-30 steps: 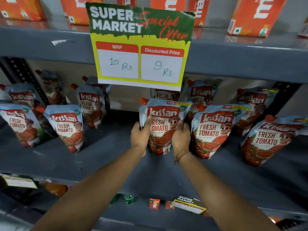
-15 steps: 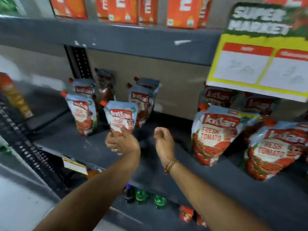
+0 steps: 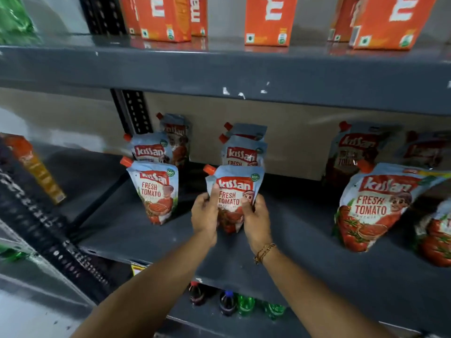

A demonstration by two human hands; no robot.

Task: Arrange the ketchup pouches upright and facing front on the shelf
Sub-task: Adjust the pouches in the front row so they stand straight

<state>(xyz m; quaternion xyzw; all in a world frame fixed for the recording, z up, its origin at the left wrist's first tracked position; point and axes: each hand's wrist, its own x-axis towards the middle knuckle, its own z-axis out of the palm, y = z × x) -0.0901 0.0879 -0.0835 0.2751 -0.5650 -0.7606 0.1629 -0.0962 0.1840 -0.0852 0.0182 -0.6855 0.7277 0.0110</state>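
Your left hand (image 3: 204, 215) and right hand (image 3: 256, 219) pinch the Kissan ketchup pouch (image 3: 234, 189) by its sides, fingers (image 3: 214, 191) pressed on the label, steadying it upright, front-facing on the shelf (image 3: 292, 240).

Shop: stocked metal shelf (image 3: 244, 252), ketchup pouches (image 3: 156, 191), cartons (image 3: 268, 18).

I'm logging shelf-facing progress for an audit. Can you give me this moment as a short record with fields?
held item: ketchup pouch, front label facing out, upright
left hand: grip on the pouch's left edge
right hand: grip on the pouch's right edge
neighbour to the left: second pouch, standing, label forward
behind held item: more pouches in a row
far right: larger pouch, leaning
surface: grey shelf
above: orange cartons
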